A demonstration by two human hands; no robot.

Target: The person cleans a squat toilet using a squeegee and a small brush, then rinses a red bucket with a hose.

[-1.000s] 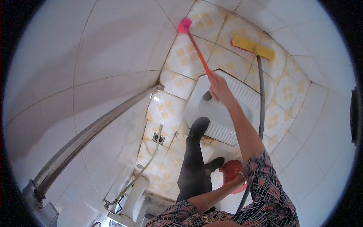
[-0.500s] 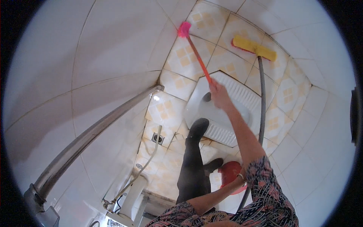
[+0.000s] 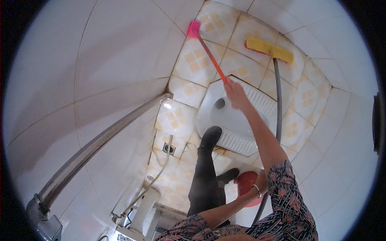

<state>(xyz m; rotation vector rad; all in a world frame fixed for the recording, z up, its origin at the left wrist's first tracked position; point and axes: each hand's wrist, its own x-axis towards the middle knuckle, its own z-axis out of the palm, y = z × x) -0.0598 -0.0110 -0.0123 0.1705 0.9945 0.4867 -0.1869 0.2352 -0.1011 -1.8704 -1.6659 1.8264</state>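
Note:
My right hand [image 3: 236, 94] is closed round the orange handle of a brush with a bright pink head [image 3: 194, 29]. The handle slants up and left over the squat toilet's far edge. The pink head meets the floor tiles where they join the left wall. My left hand [image 3: 262, 182], with a white bracelet at its wrist, is by a red bucket [image 3: 246, 187], partly behind my right sleeve; its fingers are hidden. Below my right hand lies the white squat toilet [image 3: 237, 120], with ridged footrests and a dark drain hole.
A yellow-headed floor brush [image 3: 270, 50] lies at the far right, its grey pole [image 3: 278, 100] running back under my right arm. A metal pipe [image 3: 104, 138] slopes along the left wall. At lower left are a floor drain [image 3: 169, 149] and a pale hose [image 3: 163, 166].
The pink brush head has shifted slightly left and away along the wall's foot, and my right hand has risen a little with it. The drain hole shows more fully.

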